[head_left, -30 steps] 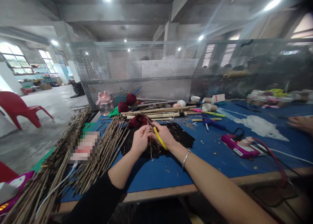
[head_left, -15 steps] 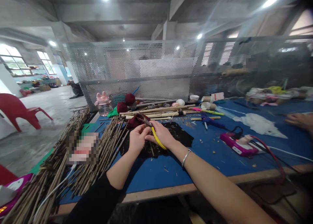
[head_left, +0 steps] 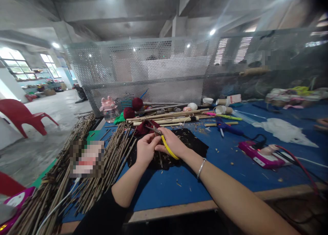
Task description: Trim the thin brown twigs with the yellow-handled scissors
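My right hand is closed around yellow-handled scissors, their blades pointing up and to the left. Close beside it, my left hand pinches what looks like a thin twig, mostly hidden by the fingers. Both hands are over a black cloth strewn with small plant scraps. Just beyond the fingertips lies a dark red bundle of yarn or cloth. A pile of cut twigs spreads to the left of my left hand.
Bamboo sticks and dark red balls lie at the back before a perforated metal screen. On the right are a blue glue gun, a purple power strip with cords, and a white plastic bag. A person's hand shows at the right edge.
The view has shifted slightly, so the right-side things sit further right. Both hands keep their grip close together, and the scissors stay in my right hand. The other person's hand has moved mostly out of view.
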Motion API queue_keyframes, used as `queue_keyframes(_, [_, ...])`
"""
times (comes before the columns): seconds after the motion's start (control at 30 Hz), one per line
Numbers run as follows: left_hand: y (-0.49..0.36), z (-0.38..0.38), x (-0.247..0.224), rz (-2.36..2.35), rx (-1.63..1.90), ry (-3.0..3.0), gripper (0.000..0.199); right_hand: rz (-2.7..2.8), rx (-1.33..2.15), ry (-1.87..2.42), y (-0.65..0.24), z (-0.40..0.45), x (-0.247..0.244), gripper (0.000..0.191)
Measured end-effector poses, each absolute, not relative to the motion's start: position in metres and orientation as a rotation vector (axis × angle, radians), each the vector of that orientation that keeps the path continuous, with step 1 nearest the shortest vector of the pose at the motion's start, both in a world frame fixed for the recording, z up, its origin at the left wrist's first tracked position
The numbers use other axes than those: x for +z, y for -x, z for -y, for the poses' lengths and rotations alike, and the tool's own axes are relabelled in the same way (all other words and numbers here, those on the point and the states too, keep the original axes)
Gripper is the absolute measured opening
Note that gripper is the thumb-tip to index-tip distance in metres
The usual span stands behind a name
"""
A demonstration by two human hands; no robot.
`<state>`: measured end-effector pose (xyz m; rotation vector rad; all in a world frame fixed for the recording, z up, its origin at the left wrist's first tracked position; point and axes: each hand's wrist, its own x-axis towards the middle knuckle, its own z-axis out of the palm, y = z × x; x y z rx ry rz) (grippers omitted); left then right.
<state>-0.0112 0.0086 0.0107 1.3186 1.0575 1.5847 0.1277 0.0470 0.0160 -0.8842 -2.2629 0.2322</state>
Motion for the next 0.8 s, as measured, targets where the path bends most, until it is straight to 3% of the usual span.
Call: queue_keyframes(0.8, [0.011,-0.007,0.011,-1.142,1.612,-1.294,0.025,2.227,0.241,1.022,-0.129,-0.038,0.024,0.062])
